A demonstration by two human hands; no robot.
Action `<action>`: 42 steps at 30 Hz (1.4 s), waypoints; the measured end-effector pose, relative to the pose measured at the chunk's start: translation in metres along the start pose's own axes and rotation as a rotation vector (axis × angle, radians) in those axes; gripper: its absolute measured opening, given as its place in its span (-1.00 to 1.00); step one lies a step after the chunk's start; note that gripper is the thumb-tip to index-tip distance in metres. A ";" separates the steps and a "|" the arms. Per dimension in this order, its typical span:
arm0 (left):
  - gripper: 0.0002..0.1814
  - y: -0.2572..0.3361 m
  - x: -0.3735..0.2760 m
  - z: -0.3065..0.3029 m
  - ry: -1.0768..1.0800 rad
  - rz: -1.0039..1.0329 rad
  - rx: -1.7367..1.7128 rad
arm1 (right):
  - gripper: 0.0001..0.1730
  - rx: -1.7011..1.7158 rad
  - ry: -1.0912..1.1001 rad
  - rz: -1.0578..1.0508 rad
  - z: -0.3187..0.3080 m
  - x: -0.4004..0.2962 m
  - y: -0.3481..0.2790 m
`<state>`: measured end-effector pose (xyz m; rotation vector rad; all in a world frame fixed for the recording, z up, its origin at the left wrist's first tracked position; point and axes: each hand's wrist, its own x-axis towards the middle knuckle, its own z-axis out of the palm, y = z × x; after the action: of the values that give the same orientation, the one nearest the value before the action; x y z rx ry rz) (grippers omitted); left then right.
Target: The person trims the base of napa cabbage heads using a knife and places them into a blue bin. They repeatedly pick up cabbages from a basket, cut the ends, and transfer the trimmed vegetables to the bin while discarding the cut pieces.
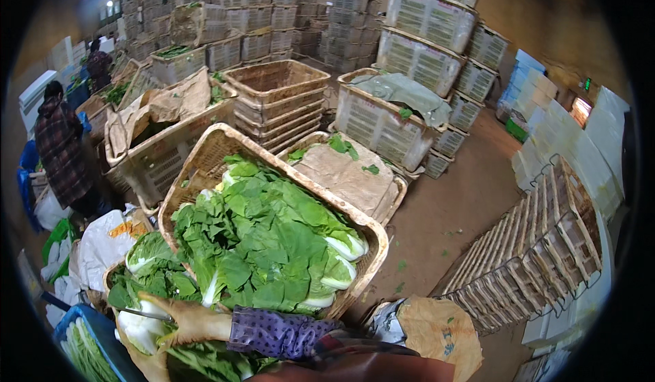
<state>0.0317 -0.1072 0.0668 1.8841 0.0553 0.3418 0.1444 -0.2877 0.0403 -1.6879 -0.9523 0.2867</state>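
Observation:
At the lower left, my right hand (199,325), in a purple patterned oversleeve (281,332), grips a knife (146,314); its handle is hidden in the fingers. The thin blade lies against the white base of a Chinese cabbage (138,333). My left hand (146,364), partly cut off by the lower edge, holds this cabbage from below. Loose green leaves (220,361) lie under my right forearm. Just beyond my hands, a plastic crate (378,249) stands tilted in view, filled with Chinese cabbages (271,233). More cabbages (153,254) lie left of it.
A blue container (102,338) with pale stalks stands at lower left. Beyond the full crate are nested empty crates (279,82) and a paper-covered crate (348,172). Stacked crates (532,244) lean at right beside the brown floor (435,203). A person (61,146) stands at left.

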 end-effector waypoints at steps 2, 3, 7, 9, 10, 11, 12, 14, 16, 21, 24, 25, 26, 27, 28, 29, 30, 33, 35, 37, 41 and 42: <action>0.04 0.013 -0.008 -0.006 0.012 -0.025 -0.053 | 0.08 0.021 -0.111 0.150 -0.026 0.001 -0.030; 0.04 0.021 -0.015 -0.007 0.001 -0.039 -0.068 | -0.12 -0.058 -0.006 -0.025 -0.019 0.003 -0.011; 0.24 0.022 -0.008 -0.017 -0.212 -0.013 0.387 | -0.48 0.068 0.116 0.027 -0.050 -0.001 0.025; 0.23 0.014 -0.022 -0.025 -0.104 -0.114 -0.014 | -0.34 -0.482 -0.103 0.469 -0.060 0.026 0.014; 0.21 0.010 -0.026 -0.018 -0.036 -0.139 -0.206 | -0.26 -0.561 0.092 0.179 -0.050 0.014 0.047; 0.20 0.011 -0.030 -0.019 0.036 -0.162 -0.383 | -0.32 -0.608 0.053 0.172 -0.039 0.014 0.049; 0.20 0.005 -0.030 -0.028 -0.002 -0.181 -0.242 | -0.40 -0.590 0.021 0.037 -0.039 0.014 0.037; 0.16 0.002 -0.039 -0.036 0.051 -0.222 -0.163 | -0.55 -0.614 -0.074 -0.166 -0.035 0.013 -0.007; 0.14 0.002 -0.051 -0.030 0.106 -0.277 -0.231 | -0.68 -0.717 -0.183 -0.317 -0.033 0.017 -0.050; 0.19 -0.010 -0.071 -0.040 0.100 -0.260 -0.343 | -0.73 -1.563 -0.070 -0.299 0.013 0.046 -0.008; 0.22 0.002 -0.080 -0.066 0.054 -0.053 -0.099 | -0.60 -0.658 -0.092 -0.139 0.008 0.049 0.085; 0.20 0.004 -0.083 -0.074 0.086 -0.053 -0.014 | -0.55 -0.437 -0.101 -0.028 0.016 0.037 0.072; 0.19 0.005 -0.086 -0.081 0.121 -0.056 0.067 | -0.50 0.009 -0.224 0.351 0.022 0.024 0.049; 0.18 -0.002 -0.079 -0.084 0.144 0.099 0.174 | -0.44 0.456 -0.335 0.741 0.033 0.014 0.035; 0.17 -0.009 -0.074 -0.088 0.194 0.253 0.283 | -0.40 0.664 -0.191 0.855 0.057 -0.002 0.045; 0.18 -0.005 -0.076 -0.097 0.144 0.338 0.490 | -0.34 0.979 -0.139 0.734 0.082 -0.004 0.030; 0.19 0.004 -0.086 -0.111 0.137 0.412 0.720 | -0.22 1.318 -0.168 0.624 0.115 0.001 0.012; 0.33 -0.018 -0.143 -0.161 0.289 0.161 0.533 | -0.16 1.312 -0.299 0.559 0.171 0.025 -0.019; 0.51 -0.052 -0.184 -0.194 0.522 -0.022 -0.201 | -0.19 1.313 -0.265 0.507 0.224 0.034 -0.053; 0.55 -0.059 -0.211 -0.216 0.458 -0.185 -0.856 | -0.17 0.640 -0.429 0.479 0.289 0.042 -0.038; 0.11 -0.061 -0.267 -0.306 0.789 -0.296 -0.605 | -0.19 0.592 -0.546 0.395 0.369 0.064 -0.095; 0.11 -0.060 -0.286 -0.337 0.808 -0.294 -0.497 | -0.23 0.585 -0.512 0.431 0.368 0.066 -0.095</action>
<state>-0.3220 0.1641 0.0510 1.1325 0.7158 0.8094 -0.0849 0.0222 0.0153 -1.2670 -0.7446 1.2087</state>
